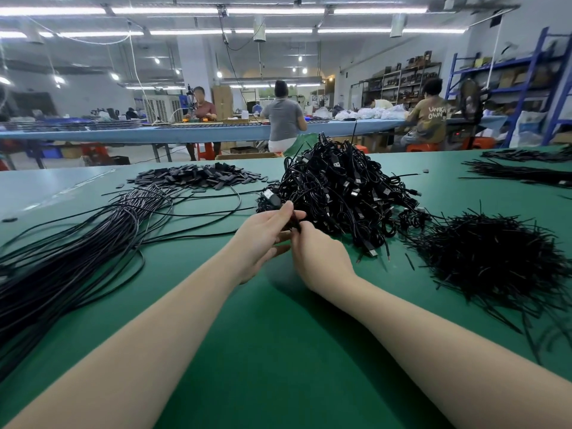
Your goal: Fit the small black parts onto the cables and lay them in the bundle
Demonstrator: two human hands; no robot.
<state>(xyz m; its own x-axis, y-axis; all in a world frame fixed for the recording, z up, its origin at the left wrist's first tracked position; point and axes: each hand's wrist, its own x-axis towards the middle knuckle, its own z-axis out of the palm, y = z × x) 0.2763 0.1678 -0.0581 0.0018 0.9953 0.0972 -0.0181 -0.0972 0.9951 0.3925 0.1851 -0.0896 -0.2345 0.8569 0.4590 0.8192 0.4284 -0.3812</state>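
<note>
At the left of the frame lies my long bundle of thin black cables (71, 243), stretched flat on the green surface (278, 351). I think those ones are done, and it is already a big bunch. Above it, in the upper left, sits a flat pile of small black parts (198, 178), so plenty are left to fit.

In the middle, my left hand (263, 236) and right hand (318, 258) meet. The fingers (286, 212) of my left hand pinch one thin black cable (295, 221), and my right fingers curl around it just below. I cannot tell if a part is on it yet.

Just behind my hands is a big tangled heap of black cables with plugs (340, 190), waiting. At the right lies a fuzzy pile of short black strips (489, 258).
</note>
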